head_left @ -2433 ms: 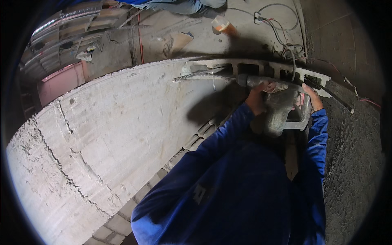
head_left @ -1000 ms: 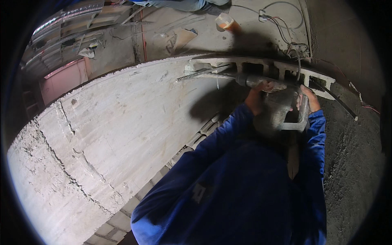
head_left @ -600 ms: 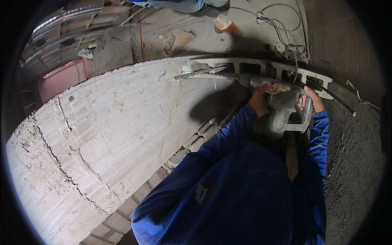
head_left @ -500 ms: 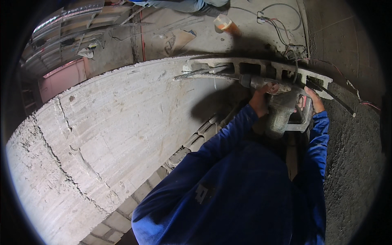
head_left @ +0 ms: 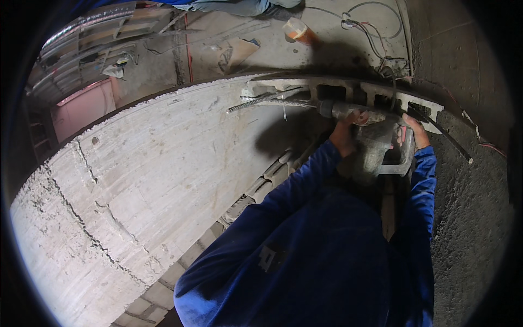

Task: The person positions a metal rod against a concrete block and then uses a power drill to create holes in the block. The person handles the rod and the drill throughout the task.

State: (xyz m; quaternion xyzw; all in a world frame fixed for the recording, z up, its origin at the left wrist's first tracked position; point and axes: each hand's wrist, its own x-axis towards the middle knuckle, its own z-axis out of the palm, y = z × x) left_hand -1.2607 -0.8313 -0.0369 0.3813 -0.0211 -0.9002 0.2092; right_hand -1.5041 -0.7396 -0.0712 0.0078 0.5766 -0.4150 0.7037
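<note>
A dusty grey rotary hammer drill [head_left: 370,155] lies sideways between my hands, chuck pointing left. My left hand [head_left: 343,137] is wrapped around its front body, just behind the dark chuck [head_left: 326,108]. At the rear, my right hand [head_left: 418,133] grips the loop handle, its fingers partly hidden inside. From the chuck a long bit [head_left: 299,103] runs left toward the pale concrete wall [head_left: 163,163]; I cannot make out whether its tip is in the concrete. A ribbed steel bar [head_left: 245,105] sticks out close to the bit.
Hollow concrete blocks [head_left: 433,110] line up behind the drill. Another steel bar [head_left: 456,144] juts out to the right, near my right hand. A cable [head_left: 393,90] passes over the blocks. Beyond stand an orange-and-white container [head_left: 300,32] and a person's clothed legs [head_left: 234,5].
The whole view has shifted very slightly. Both hands keep their hold on the drill, which stays in nearly the same place.
</note>
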